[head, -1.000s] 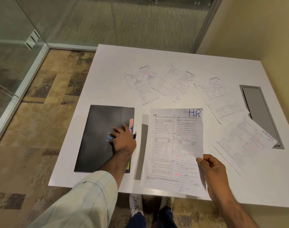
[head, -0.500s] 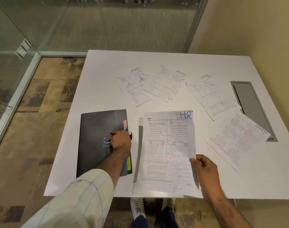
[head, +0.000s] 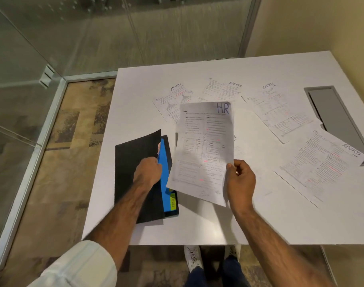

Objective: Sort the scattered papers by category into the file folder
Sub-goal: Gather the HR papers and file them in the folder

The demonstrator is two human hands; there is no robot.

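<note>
A black file folder (head: 133,162) lies at the table's front left. My left hand (head: 149,171) grips the right edge of its cover, which is lifted a little. Under the cover a blue divider (head: 164,162) shows, with a yellow tab (head: 173,201) near the front. My right hand (head: 240,179) pinches the lower right edge of a printed sheet marked HR (head: 206,146) and holds it above the table, just right of the folder. Several sheets marked SPORTS lie flat farther back and to the right, such as one sheet (head: 322,168) at the right.
The white table (head: 197,230) has a grey recessed cable tray (head: 338,121) at the far right, partly covered by a sheet. Glass walls and patterned carpet (head: 58,162) lie to the left. My shoes (head: 194,258) show under the front edge.
My left hand went from resting on the closed folder to gripping its cover edge and lifting it, baring the blue divider. My right hand raised the HR sheet off the table.
</note>
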